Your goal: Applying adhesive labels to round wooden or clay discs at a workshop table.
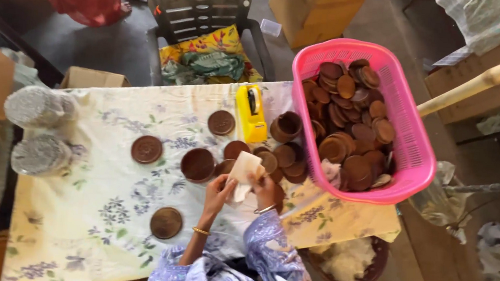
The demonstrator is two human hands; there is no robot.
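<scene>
Both hands hold a cream packet (unmarked, squarish).

- grey plastic chair at the far side, bright cushion on it
- floral tablecloth over the table
- cardboard boxes far right, concrete floor

I hold a small cream-white cloth folded into a rough square, pinched between both my hands above the floral tablecloth. It stands tilted, its upper corner pointing away from me, its lower edge bunched and crumpled against my fingers, covering whatever sits behind it.
</scene>
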